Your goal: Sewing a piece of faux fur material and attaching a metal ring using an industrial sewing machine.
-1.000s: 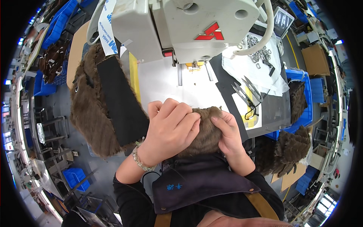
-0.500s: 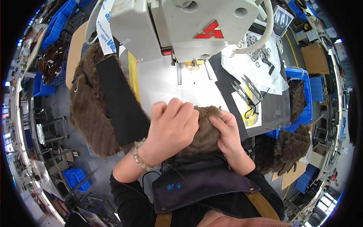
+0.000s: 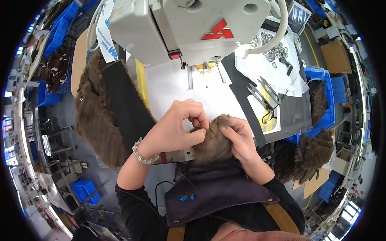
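A brown fur piece (image 3: 215,146) is held below the sewing machine (image 3: 197,28), near the front edge of its white work surface (image 3: 169,84). My left hand (image 3: 179,126) curls over the fur's left side, fingertips closed at its upper edge. My right hand (image 3: 241,142) grips the piece from the right, thumb pressed on the pile. To the left lies a larger fur piece (image 3: 94,130) with a black fabric strip (image 3: 124,104) on it. Black-handled cutting tools (image 3: 267,96) lie to the right.
Metal rings (image 3: 273,48) lie on white sheeting. A blue bin (image 3: 329,108) with fur stands at the right, more fur (image 3: 309,154) below it. A cable (image 3: 281,24) loops beside the machine. Blue crates (image 3: 86,190) and carts line the left aisle.
My left hand has shifted left and turned, its fingers now raised in a curve at the fur's edge. My right hand has moved slightly down, still gripping the fur.
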`<state>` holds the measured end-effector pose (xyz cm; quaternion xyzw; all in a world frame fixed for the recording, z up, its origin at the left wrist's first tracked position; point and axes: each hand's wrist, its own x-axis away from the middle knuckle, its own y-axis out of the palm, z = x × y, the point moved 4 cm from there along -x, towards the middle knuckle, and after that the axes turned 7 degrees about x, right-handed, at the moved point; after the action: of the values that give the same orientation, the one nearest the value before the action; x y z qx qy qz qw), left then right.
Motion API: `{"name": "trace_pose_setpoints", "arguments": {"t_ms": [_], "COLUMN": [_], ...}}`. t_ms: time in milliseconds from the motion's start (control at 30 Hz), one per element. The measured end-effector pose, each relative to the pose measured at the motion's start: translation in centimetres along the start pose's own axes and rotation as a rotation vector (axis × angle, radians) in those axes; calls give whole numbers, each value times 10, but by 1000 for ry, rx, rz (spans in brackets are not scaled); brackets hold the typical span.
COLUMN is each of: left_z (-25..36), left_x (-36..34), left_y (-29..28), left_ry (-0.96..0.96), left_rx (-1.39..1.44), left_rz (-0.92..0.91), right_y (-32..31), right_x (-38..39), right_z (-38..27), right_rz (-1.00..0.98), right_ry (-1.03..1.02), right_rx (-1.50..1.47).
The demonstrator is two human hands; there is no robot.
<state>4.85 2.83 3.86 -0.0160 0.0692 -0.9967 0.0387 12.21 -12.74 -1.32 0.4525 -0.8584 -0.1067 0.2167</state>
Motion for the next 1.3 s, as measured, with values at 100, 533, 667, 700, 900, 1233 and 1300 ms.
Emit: {"name": "trace_pose_setpoints", "arguments": {"t_ms": [100, 533, 667, 700, 900, 1233, 1300], "left_z": [-8, 9, 12, 12, 13, 3, 6], "left_x": [-1, 9, 14, 15, 16, 20, 19], "left_y": [-1, 6, 14, 17, 16, 14, 4], "left_ry": [-40, 110, 189, 247, 204, -22, 5], "left_rx": [187, -556, -712, -785, -709, -390, -246], "left_rz": [-33, 214, 327, 370, 333, -61, -103], "right_y": [-1, -2, -3, -2, -3, -5, -7], "right_x": [-1, -2, -3, -3, -5, -1, -1], "right_z": [1, 3, 3, 2, 4, 10, 13], "right_rz": [-12, 23, 40, 44, 49, 34, 48], "right_ry": [-3, -30, -23, -15, -13, 18, 16], "right_rx": [1, 6, -15, -52, -95, 54, 48]}}
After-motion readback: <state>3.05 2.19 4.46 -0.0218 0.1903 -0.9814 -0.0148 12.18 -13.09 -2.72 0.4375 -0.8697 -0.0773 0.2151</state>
